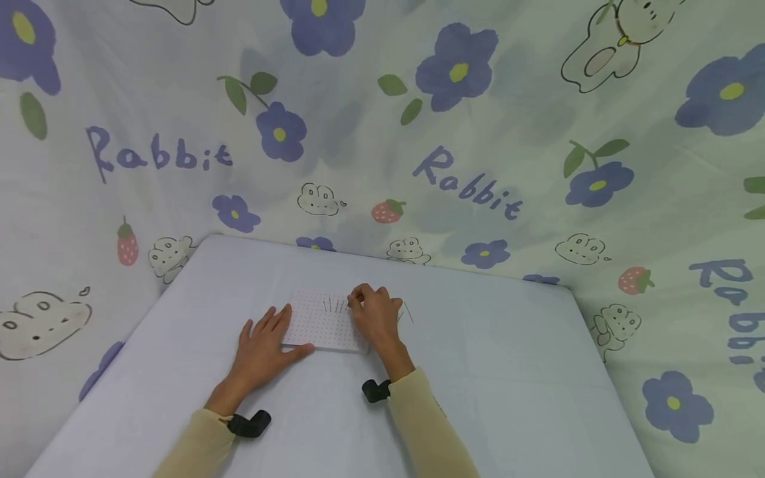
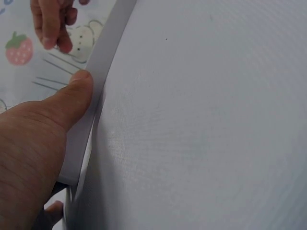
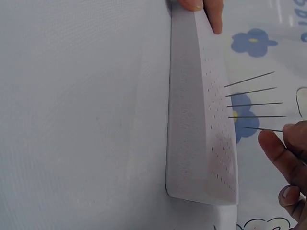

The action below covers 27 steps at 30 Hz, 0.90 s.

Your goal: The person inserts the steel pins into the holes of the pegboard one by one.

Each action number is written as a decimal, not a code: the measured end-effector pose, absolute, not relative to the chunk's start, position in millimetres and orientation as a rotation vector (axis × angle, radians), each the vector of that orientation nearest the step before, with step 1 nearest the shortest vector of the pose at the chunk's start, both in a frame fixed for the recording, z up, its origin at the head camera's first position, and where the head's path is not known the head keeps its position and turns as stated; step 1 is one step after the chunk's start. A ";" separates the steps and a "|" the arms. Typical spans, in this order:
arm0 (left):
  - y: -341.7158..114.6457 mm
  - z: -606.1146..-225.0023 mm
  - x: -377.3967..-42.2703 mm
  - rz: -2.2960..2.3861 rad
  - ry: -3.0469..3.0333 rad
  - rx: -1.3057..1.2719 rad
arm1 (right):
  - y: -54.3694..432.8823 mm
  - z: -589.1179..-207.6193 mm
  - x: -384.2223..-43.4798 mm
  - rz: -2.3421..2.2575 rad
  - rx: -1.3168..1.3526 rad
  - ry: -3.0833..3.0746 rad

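Note:
A white board (image 1: 317,332) with a grid of small holes lies on the table. Several thin needles (image 3: 254,104) stand in a row, upright in its holes. My right hand (image 1: 376,315) is over the board's right part and pinches another needle (image 3: 261,128) between thumb and index finger. That needle is close to the board's surface, at the end of the row; its lower tip overlaps the background in the right wrist view. My left hand (image 1: 263,348) rests at the board's left end, fingers spread along the side and thumb (image 2: 79,91) against the near edge.
Just right of the board, partly behind my right hand, a few loose needles (image 1: 409,312) lie on the white-covered table (image 1: 508,372). A curtain (image 1: 358,133) printed with flowers and rabbits hangs behind the table's far edge.

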<state>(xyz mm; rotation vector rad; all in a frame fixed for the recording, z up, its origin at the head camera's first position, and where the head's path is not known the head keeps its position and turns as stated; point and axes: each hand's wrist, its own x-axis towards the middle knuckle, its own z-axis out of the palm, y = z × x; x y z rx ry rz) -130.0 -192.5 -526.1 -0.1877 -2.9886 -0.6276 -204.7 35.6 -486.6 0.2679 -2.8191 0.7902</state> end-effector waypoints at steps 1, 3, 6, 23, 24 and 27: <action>-192.3 -525.8 -129.7 -0.627 -2.989 -0.188 | 35.5 -486.8 -204.3 0.774 0.270 -2.820; -192.1 -525.1 -129.2 -0.630 -2.988 -0.188 | 35.4 -487.0 -203.4 0.750 0.277 -2.821; -192.0 -525.5 -129.0 -0.634 -2.988 -0.186 | 35.3 -486.7 -202.2 0.722 0.285 -2.827; -190.8 -523.9 -128.7 -0.645 -2.972 -0.179 | 29.4 -491.3 -201.4 0.611 0.313 -2.864; -190.7 -523.8 -128.9 -0.650 -2.974 -0.180 | 29.4 -491.5 -201.2 0.607 0.306 -2.866; -191.2 -524.0 -129.2 -0.645 -2.983 -0.175 | 28.9 -491.7 -201.4 0.621 0.296 -2.858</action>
